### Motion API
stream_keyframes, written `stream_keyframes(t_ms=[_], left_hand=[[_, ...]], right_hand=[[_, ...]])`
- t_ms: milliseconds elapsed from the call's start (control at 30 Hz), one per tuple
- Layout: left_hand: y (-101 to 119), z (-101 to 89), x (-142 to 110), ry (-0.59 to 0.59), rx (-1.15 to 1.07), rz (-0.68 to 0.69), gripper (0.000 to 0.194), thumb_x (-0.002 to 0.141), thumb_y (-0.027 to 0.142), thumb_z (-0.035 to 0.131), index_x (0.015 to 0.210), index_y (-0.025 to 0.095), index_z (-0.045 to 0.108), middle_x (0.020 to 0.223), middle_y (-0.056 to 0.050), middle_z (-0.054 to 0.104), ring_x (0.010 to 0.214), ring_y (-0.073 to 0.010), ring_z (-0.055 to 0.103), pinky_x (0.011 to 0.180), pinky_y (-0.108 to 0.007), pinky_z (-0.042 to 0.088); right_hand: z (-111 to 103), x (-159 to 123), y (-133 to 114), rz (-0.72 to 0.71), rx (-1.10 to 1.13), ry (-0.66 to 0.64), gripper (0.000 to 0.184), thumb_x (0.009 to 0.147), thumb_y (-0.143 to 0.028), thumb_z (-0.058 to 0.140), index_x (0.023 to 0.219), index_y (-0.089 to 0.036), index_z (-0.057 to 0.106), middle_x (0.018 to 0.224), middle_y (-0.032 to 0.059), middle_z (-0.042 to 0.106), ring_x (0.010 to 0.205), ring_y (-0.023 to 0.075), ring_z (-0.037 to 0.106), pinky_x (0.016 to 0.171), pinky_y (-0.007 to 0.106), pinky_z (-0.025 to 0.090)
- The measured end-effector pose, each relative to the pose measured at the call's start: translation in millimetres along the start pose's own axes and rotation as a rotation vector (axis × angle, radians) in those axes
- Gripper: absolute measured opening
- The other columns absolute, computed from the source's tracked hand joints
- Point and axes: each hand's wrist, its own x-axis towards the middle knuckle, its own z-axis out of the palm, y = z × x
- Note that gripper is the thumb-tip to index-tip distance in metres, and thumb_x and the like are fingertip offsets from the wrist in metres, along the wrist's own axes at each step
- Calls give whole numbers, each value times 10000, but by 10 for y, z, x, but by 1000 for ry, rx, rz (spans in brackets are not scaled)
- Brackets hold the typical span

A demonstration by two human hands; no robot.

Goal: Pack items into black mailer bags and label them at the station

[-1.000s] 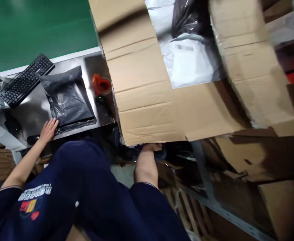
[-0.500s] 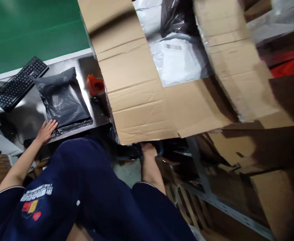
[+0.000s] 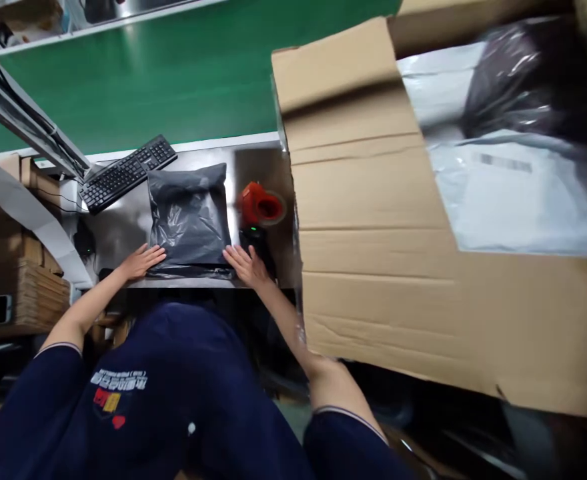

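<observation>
A black plastic mailing bag (image 3: 191, 217) lies flat on the steel worktable (image 3: 116, 237), its folded edge toward my body. My left hand (image 3: 143, 261) rests open on the bag's near left corner, fingers stretched out. At the near right corner, my right hand (image 3: 247, 265) touches the bag with its fingers spread. Just beyond my right hand is a small black device with a green light (image 3: 254, 235). An orange tape dispenser (image 3: 261, 204) stands to the right of the bag.
A black keyboard (image 3: 128, 173) sits behind the bag at the left. To the right, a large open cardboard box (image 3: 373, 253) holds a white parcel (image 3: 503, 193) and a dark plastic-wrapped one (image 3: 518, 87). A green surface (image 3: 183, 80) runs along the back.
My right hand has come up from below the cardboard box to the bag's right corner, its fingers now spread. My left hand stays on the bag. The view has swung left.
</observation>
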Motion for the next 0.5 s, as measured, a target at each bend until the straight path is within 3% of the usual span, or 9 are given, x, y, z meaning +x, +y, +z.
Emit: stream_keyframes(t_ms=[133,233,333,433,500], left_hand=[[16,39,66,20,-87,10,866,864,49,442,1709,234,390,1763,-85,395,1670,-238,318,1381,-492,160],[8,40,62,-4,-167,22,900,808,66,483,1688,242,429,1749,-96,426,1660,-238,341,1370,-481,191],[16,7,-28,-79,-274,77,930,757,110,517,1670,276,460,1738,-80,453,1650,-235,364,1365,-461,213],[87,-51,-153,-101,-487,59,877,779,225,576,1652,258,496,1751,-93,431,1654,-279,356,1365,-469,222],[163,-84,-201,-13,-782,-107,708,823,345,625,1522,234,656,1664,-115,558,1579,-316,471,1326,-461,311]], right_hand=[[-108,322,81,-67,191,-140,678,1001,-53,329,1587,-304,560,1664,-4,547,1583,195,454,1374,468,190],[-191,254,19,-127,302,-205,709,919,-37,379,1574,-227,572,1670,21,536,1614,207,409,1386,490,154],[-200,80,-62,-145,414,-226,669,875,-80,431,1512,-141,626,1631,94,577,1601,231,435,1379,521,195],[-119,-37,-123,-67,598,-186,538,930,-226,485,1412,-164,716,1525,134,676,1507,270,561,1360,566,245],[-46,-45,-154,142,729,-76,404,943,-362,541,1180,-196,822,1281,139,809,1330,305,694,1284,572,387]])
